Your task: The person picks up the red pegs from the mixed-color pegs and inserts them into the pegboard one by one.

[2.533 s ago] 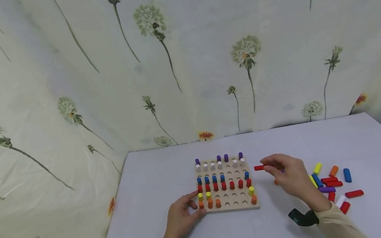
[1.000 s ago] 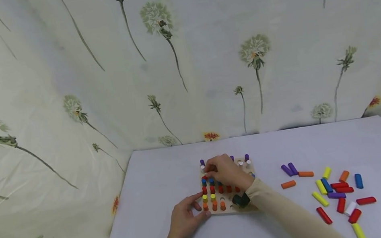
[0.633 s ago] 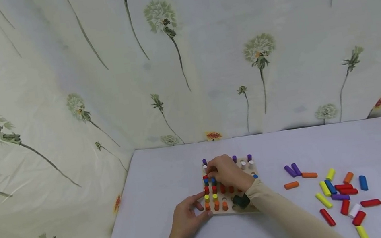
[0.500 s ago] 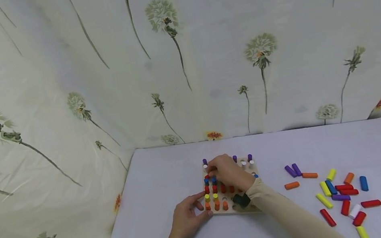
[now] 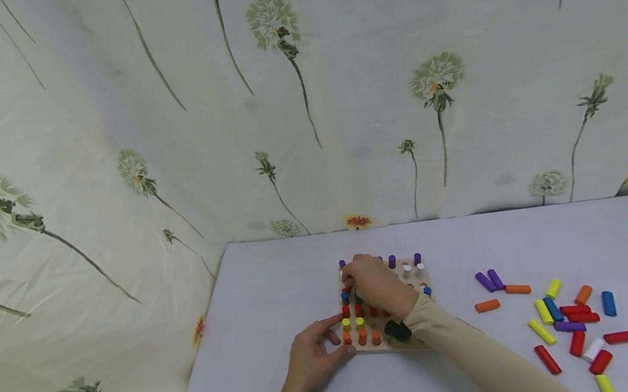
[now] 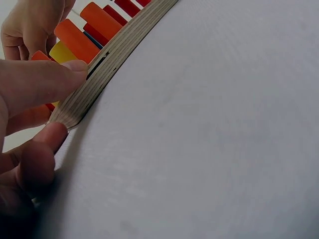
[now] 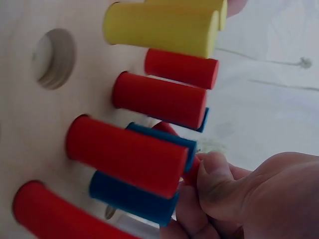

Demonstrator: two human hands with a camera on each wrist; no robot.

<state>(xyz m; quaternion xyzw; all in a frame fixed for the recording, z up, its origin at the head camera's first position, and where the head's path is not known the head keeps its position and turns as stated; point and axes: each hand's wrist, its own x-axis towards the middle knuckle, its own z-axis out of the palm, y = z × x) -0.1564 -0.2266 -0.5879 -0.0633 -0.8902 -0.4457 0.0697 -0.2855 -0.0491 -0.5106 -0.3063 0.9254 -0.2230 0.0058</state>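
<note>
Gripping the board [image 6: 117, 56] by its seven o'clock corner with the left hand [image 5: 312, 357], thumb at the near edge and fingers at the side, presumably to stop it sliding. Strewn out at four o'clock on the table [image 5: 224, 369], well apart from the board: loose pegs [image 5: 584, 318], probably lying there for easy reach. Standing in the board, from six o'clock inward, orange pegs [image 5: 362, 337], yellow pegs [image 5: 360, 322], red pegs [image 5: 373, 311] and blue pegs [image 5: 345, 298], apparently sorted one colour per row. Just past the blue, near ten o'clock, pinching a red peg [image 7: 191, 173] by its outer end with the right hand [image 5: 377, 284], likely to free the lower end for a hole; whether already seated, cannot tell. Farther, toward twelve, white pegs [image 5: 407, 270], then purple pegs [image 5: 392, 262]; behind all, a floral cloth [image 5: 360, 96]
</note>
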